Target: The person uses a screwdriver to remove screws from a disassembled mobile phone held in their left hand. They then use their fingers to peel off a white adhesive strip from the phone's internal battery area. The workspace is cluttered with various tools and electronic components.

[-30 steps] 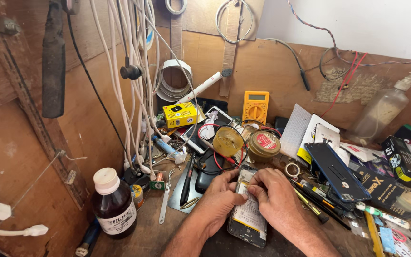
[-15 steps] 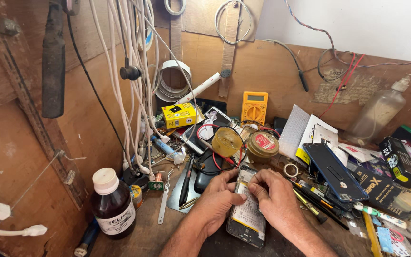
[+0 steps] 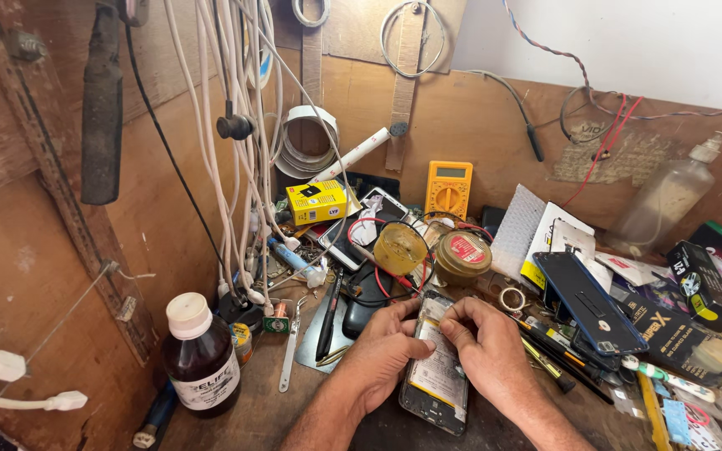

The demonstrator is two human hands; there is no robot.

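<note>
One opened phone [image 3: 436, 380] lies flat on the wooden bench [image 3: 252, 413] at about 6 o'clock in the view, its back off and its insides bare. The left hand [image 3: 382, 355] rests along its left edge, fingers curled and pressed against the frame, while the right hand [image 3: 486, 347] covers the upper right corner, thumb and forefinger pinching something small near the top that I cannot make out. The phone looks light, thin and stiff, but fragile with the cover off; it is probably best held by its long side edges, away from the exposed parts. At 12 o'clock from the hands sit two round tins [image 3: 432, 250]; one yellow meter [image 3: 449, 188] stands beyond them. One brown bottle [image 3: 200, 355] stands at 9 o'clock, and one dark blue phone [image 3: 588, 302] at 2 o'clock.
</note>
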